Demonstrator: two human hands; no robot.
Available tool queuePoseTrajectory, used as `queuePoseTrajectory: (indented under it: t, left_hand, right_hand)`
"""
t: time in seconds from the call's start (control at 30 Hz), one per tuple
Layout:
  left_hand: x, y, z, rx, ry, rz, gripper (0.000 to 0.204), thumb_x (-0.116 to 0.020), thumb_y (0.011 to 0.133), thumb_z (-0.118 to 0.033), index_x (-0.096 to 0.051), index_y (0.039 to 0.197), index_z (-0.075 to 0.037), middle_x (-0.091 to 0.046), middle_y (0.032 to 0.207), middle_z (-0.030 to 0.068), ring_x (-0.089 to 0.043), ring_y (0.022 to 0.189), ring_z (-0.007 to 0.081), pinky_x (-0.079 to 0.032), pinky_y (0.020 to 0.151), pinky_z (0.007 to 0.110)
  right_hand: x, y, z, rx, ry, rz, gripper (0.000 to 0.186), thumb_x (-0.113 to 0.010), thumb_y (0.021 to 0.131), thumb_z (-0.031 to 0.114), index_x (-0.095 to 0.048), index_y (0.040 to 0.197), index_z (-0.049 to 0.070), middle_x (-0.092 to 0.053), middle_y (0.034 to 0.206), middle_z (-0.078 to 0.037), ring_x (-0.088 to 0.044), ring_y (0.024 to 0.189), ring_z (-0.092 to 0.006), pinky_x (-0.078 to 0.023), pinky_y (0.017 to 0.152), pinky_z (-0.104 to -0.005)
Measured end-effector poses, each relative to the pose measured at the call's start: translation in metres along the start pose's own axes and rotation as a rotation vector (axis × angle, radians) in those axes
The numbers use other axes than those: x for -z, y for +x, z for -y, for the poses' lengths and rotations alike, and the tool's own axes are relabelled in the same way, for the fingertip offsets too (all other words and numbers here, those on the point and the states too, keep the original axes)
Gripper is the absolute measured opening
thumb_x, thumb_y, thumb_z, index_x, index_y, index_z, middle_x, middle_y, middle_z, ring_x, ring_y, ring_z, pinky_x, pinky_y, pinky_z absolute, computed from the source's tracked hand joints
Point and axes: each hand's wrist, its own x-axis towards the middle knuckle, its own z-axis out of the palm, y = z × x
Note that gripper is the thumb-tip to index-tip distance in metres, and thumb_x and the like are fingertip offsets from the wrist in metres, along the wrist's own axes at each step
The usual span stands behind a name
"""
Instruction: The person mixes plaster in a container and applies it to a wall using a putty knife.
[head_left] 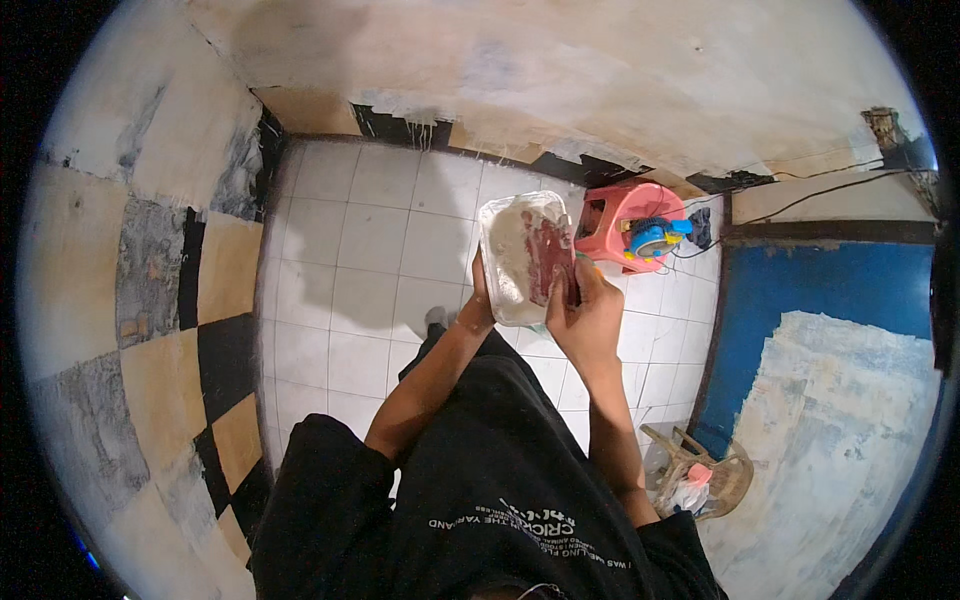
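A shallow white tray (508,265), smeared inside with white paste, is held up in front of my body. My left hand (478,287) grips it from the left side and beneath, with most of the fingers hidden under the tray. Over the tray's right part lies a flat, dull-red piece (549,255) streaked with white; it looks like a spreading or scraping tool, but its exact kind is not clear. My right hand (585,305) is closed on its near right end, thumb on top.
A pink plastic stool (612,228) stands by the far wall, with a blue and yellow device (655,238) on it. A brown chair (740,480) holding a bag is at the lower right. White patches cover parts of the checkered left wall (160,300) and the blue door (800,280).
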Motion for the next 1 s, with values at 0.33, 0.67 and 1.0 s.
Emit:
queuePoseTrajectory:
  t: [0.33,0.67,1.0]
  left_hand:
    - [0.028,0.019,-0.040,0.159,-0.138,0.160,0.066,-0.037,0.091,-0.050,-0.034,0.141,-0.006,-0.044,0.138,0.0150,-0.046,0.125,0.0314,-0.037,0.106,0.047]
    - [0.004,0.096,-0.084,-0.010,0.067,-0.009,0.064,-0.038,0.091,-0.050,-0.039,0.138,-0.006,-0.051,0.131,0.0161,-0.054,0.116,0.0322,-0.045,0.098,0.047]
    - [-0.008,0.124,-0.136,-0.042,-0.141,0.121,0.051,-0.039,0.094,-0.040,-0.046,0.131,-0.007,-0.055,0.124,0.0151,-0.055,0.113,0.0297,-0.046,0.097,0.046]
  right_hand:
    - [-0.023,0.045,-0.019,-0.098,0.007,0.144,0.009,-0.058,0.082,0.003,-0.054,0.079,-0.004,-0.051,0.057,-0.020,-0.052,0.046,-0.0300,-0.039,0.047,-0.0358]
    - [-0.049,0.122,-0.014,0.058,0.006,0.091,0.018,-0.060,0.081,0.006,-0.048,0.071,-0.003,-0.050,0.058,-0.023,-0.054,0.051,-0.0365,-0.039,0.049,-0.0397]
    - [-0.083,0.164,0.002,0.092,0.069,0.128,0.017,-0.062,0.080,0.007,-0.050,0.072,-0.002,-0.051,0.058,-0.021,-0.051,0.050,-0.0373,-0.040,0.049,-0.0386]
